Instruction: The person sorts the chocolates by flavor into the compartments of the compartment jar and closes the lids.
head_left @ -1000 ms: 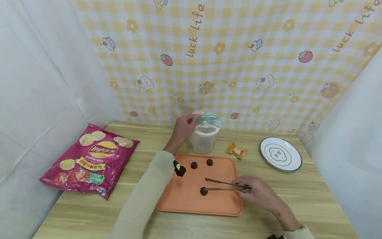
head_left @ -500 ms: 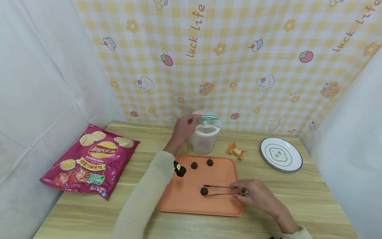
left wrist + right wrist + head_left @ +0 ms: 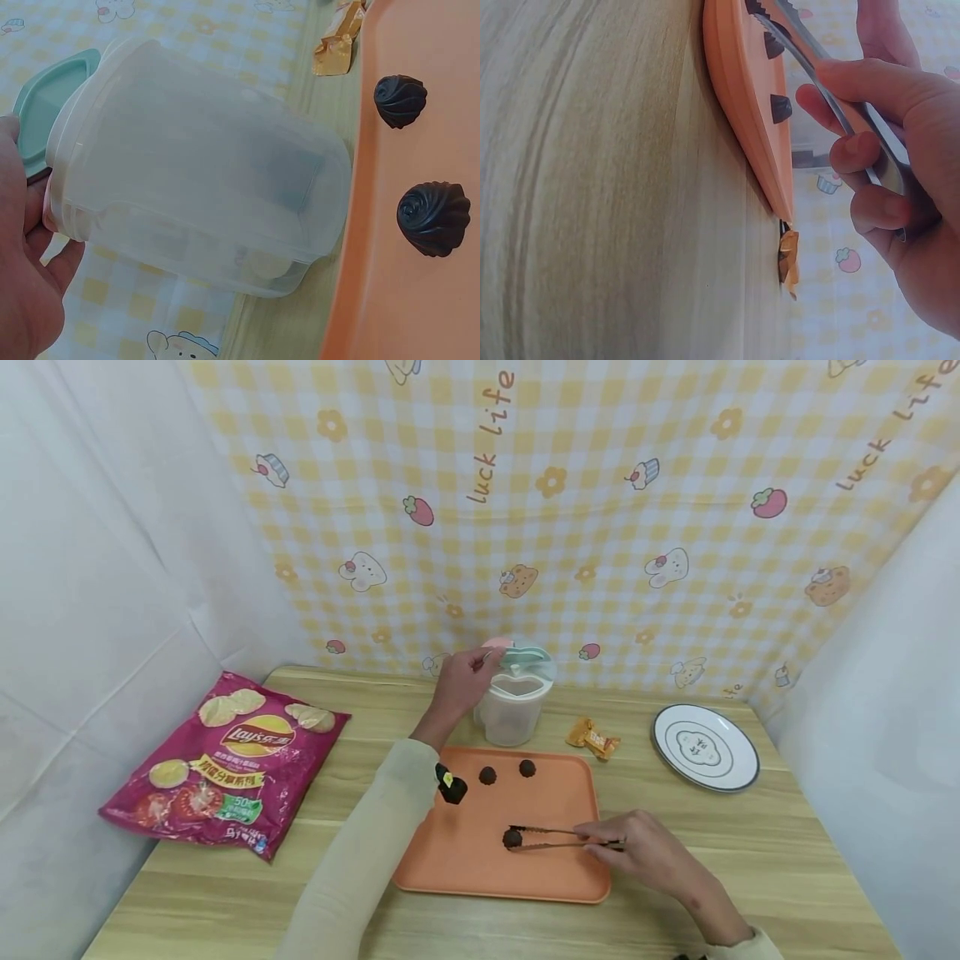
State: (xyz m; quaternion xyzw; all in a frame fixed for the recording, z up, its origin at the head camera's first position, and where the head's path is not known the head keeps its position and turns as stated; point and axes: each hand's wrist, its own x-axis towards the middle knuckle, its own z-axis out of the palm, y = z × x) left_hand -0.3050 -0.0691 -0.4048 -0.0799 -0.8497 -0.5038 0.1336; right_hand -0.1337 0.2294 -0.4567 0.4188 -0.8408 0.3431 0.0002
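Note:
An orange tray (image 3: 480, 868) lies on the wooden table with three dark chocolate pieces on it. My right hand (image 3: 633, 850) grips metal tongs (image 3: 555, 837) whose tips close around the nearest chocolate (image 3: 513, 838); the tongs (image 3: 832, 97) cross my fingers in the right wrist view. Two more chocolates (image 3: 488, 774) (image 3: 527, 767) sit near the tray's far edge, and they also show as chocolates (image 3: 433, 217) (image 3: 400, 99) in the left wrist view. My left hand (image 3: 459, 681) holds the rim and green lid (image 3: 45, 97) of a clear plastic jar (image 3: 513, 706) behind the tray.
A magenta crisp bag (image 3: 225, 760) lies at the left of the table. A wrapped candy (image 3: 592, 737) sits right of the jar, and a white plate (image 3: 705, 747) stands at the far right. A checked cloth hangs behind.
The tongs have closed around the near chocolate on the tray, and my right hand has shifted slightly. My left hand stays at the jar.

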